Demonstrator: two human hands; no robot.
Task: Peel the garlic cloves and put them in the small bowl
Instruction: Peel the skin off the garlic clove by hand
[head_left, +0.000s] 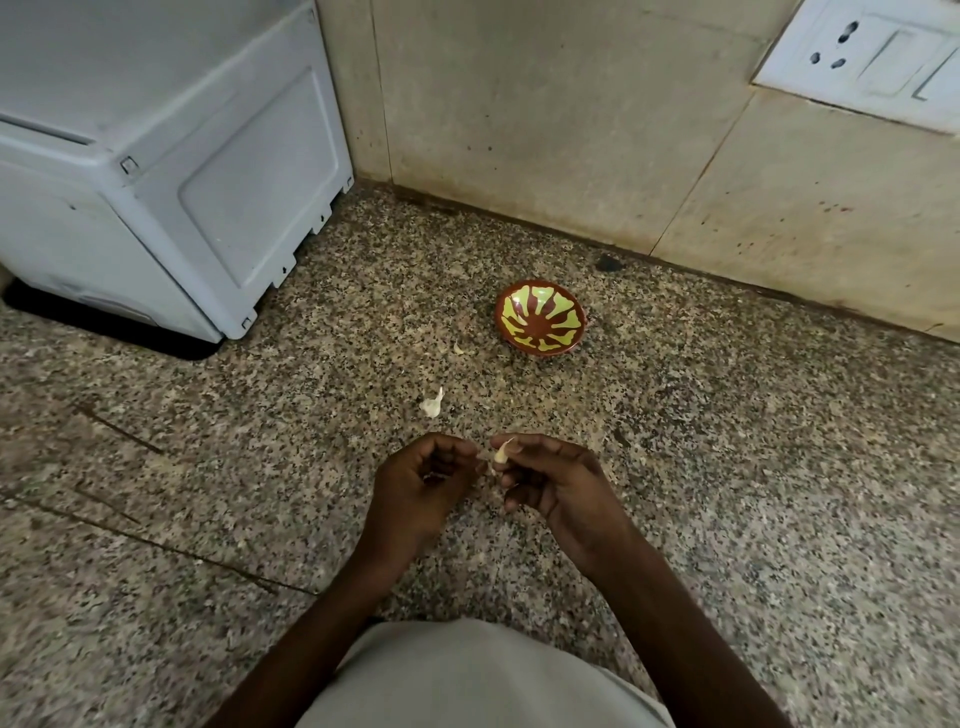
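Speckled granite counter (727, 467), beige tiled wall behind. Right hand (558, 480) pinches a garlic clove (502, 453) at fingertips; left hand (421, 480) curled just beside it, fingertips near the clove, contact unclear. Another clove (431, 404) lies on counter beyond the hands, small skin scrap (458, 348) farther on. Small bowl (540, 323), brown with yellow-green pattern, near wall. White appliance (156, 171) at left, wall socket (872, 57) top right.

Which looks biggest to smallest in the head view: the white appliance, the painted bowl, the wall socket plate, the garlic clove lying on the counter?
1. white appliance
2. wall socket plate, partly cut off
3. painted bowl
4. garlic clove
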